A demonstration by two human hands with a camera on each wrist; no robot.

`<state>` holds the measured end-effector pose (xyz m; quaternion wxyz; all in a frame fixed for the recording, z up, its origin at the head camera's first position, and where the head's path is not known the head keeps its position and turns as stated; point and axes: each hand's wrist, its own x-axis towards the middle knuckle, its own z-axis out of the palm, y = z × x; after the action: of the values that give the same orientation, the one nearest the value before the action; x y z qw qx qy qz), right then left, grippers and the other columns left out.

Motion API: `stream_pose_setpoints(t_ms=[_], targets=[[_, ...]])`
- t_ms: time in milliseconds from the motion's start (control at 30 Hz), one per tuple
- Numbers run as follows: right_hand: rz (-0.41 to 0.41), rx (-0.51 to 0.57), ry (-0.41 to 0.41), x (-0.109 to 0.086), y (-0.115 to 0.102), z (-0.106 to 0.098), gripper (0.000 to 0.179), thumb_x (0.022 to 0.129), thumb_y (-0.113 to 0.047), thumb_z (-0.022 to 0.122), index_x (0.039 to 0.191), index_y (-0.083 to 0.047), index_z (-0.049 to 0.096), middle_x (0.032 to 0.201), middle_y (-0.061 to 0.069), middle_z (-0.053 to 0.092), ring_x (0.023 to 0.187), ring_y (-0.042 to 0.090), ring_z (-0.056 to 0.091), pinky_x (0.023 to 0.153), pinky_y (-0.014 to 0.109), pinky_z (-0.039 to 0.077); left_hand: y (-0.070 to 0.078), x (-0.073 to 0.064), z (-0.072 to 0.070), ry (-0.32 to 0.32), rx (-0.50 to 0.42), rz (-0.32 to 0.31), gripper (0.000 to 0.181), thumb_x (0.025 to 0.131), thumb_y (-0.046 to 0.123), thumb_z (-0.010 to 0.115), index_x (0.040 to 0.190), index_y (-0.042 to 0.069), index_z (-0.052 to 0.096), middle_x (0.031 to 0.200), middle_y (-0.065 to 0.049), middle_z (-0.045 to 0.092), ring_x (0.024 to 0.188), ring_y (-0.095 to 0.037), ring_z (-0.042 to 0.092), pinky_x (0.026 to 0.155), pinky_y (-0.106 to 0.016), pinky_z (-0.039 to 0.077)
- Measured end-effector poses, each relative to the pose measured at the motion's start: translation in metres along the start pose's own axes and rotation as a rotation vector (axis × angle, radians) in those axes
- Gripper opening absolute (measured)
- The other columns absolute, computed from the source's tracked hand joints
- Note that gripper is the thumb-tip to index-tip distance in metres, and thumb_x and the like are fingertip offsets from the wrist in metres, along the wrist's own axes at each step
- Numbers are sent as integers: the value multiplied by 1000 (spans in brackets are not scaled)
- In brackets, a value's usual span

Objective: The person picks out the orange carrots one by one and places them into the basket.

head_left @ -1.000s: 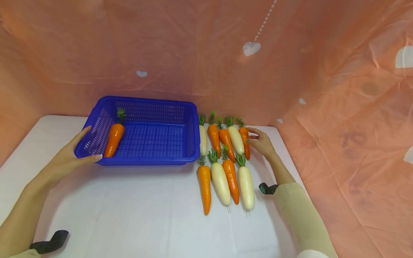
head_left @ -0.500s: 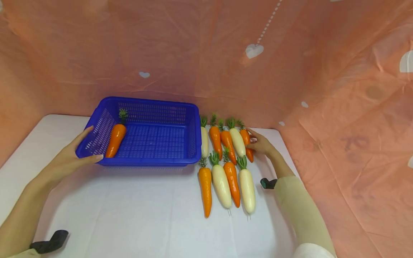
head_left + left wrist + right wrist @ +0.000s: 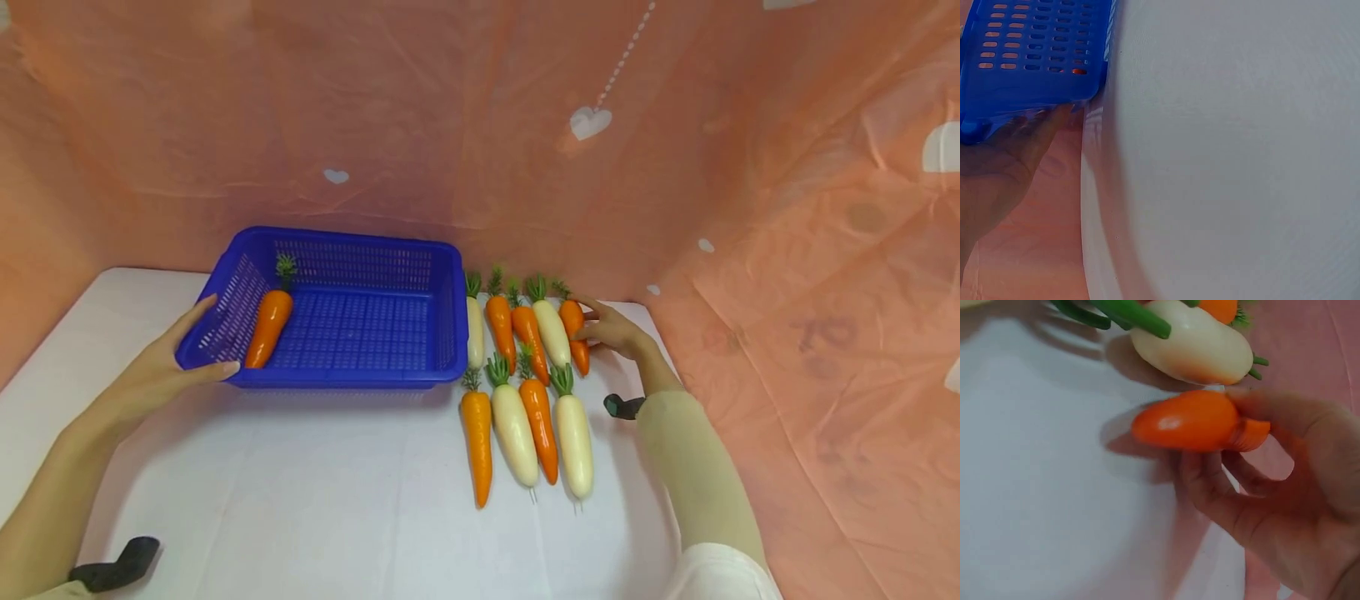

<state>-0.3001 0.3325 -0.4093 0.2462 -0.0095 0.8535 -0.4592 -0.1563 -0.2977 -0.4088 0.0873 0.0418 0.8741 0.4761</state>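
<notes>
Left hand (image 3: 159,365) at left end of blue basket (image 3: 337,377), thumb on the near corner of the rim, fingers spread away from thumb along the outside of the end wall; some fingertips hidden, exact contact unclear. Basket sits on the left half of white table (image 3: 300,500). Inside it, orange carrot (image 3: 268,329) leans by the left wall, leafy top to the back.

Right of basket, back row: white radish (image 3: 476,333) partly covered by the basket, slim carrot (image 3: 500,325), curved carrot (image 3: 532,342), plump radish (image 3: 553,333), end carrot (image 3: 574,321). Front row: light-orange carrot (image 3: 477,442), tilted radish (image 3: 515,433), glossy carrot (image 3: 539,425), front radish (image 3: 575,442).

Far right, right hand (image 3: 615,331) pinches the end carrot between thumb and fingers; right wrist view shows digits on both its sides. Beige sleeve (image 3: 697,467) on that arm. Orange backdrop (image 3: 825,250) with white hearts behind.
</notes>
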Motion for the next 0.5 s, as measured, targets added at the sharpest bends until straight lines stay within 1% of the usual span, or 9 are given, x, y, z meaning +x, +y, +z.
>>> stream_pose_setpoints(t_ms=[100,200,300,400,500], targets=[[-16,101,17,-3,3,1,86,93,-3,64,161,-23,15,157,27,20,112,35,54,93,42,53,1,1,0,-6,-6,0,98,96,32,65,158,34,-10,162,-23,-14,143,-57,-9,103,-81,0],[-60,164,65,-5,2,3,85,93,-3,63,161,-23,15,155,26,25,109,31,56,90,39,55,1,1,0,-5,-4,3,98,96,32,65,158,34,-10,162,-23,-14,143,-57,-9,103,-81,-1],[-110,200,93,-7,-4,6,83,94,-5,63,160,-23,17,153,24,30,107,28,56,86,34,56,2,0,0,-5,-3,-5,98,95,33,65,158,35,-11,162,-23,-14,142,-58,-9,103,-81,0],[-142,216,85,-11,-13,9,82,95,-7,64,160,-26,19,153,22,32,114,28,54,87,32,56,2,0,0,-10,3,-24,98,96,35,64,157,36,-12,162,-23,-15,142,-59,-9,102,-82,2],[-171,213,72,-17,-25,15,82,95,-8,65,160,-28,19,154,20,31,121,32,52,89,33,56,1,-1,0,-15,9,-37,98,96,37,63,157,37,-14,162,-23,-16,142,-59,-10,101,-82,3]])
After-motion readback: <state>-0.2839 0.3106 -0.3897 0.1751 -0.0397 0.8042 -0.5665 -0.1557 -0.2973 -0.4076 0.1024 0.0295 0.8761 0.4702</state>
